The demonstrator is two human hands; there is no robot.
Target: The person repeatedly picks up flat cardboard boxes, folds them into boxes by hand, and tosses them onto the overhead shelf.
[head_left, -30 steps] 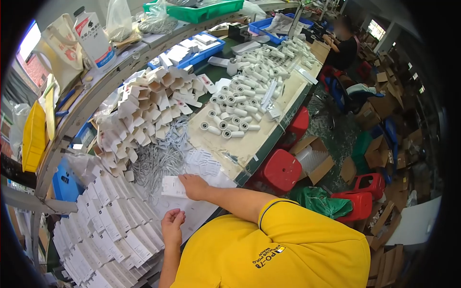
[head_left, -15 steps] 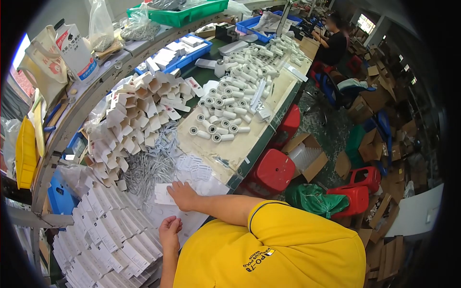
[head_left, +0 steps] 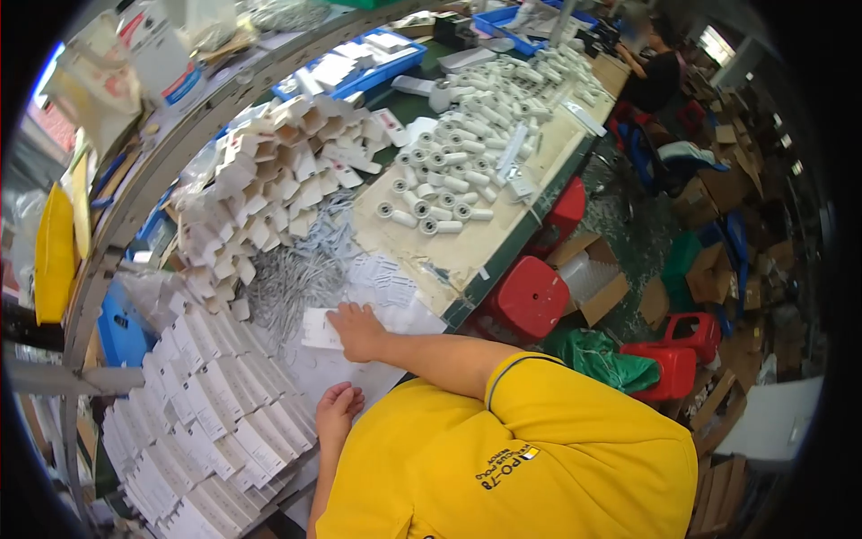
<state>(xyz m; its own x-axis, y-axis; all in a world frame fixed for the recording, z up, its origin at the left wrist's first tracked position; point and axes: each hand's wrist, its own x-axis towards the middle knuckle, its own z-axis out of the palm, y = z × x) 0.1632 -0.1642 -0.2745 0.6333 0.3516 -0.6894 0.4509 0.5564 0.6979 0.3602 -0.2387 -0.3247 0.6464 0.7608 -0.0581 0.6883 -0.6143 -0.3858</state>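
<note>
My right hand (head_left: 359,333) lies palm down over the right end of a flat white box (head_left: 320,329) on the white work surface (head_left: 346,373); its fingers are spread. Closer to my body, my left hand (head_left: 339,404) hovers near the surface's edge, fingers loosely bent and apart, with nothing visible in it. Many closed white boxes (head_left: 211,404) lie in overlapping rows beside my left hand. Beyond the flat box is a heap of thin grey-white cords (head_left: 292,286). White printed slips (head_left: 382,280) lie just past my right hand.
Open white cartons (head_left: 269,184) are piled behind the cords. White cylindrical parts (head_left: 458,171) cover the bench (head_left: 395,238). Red stools (head_left: 528,296) stand beside the bench. A shelf rail (head_left: 171,148) runs along the left. Another person (head_left: 651,76) sits at the far end.
The view swings left and back right. My right hand stays at the box's right end, with its fingers more spread than at first. My left hand has turned slightly.
</note>
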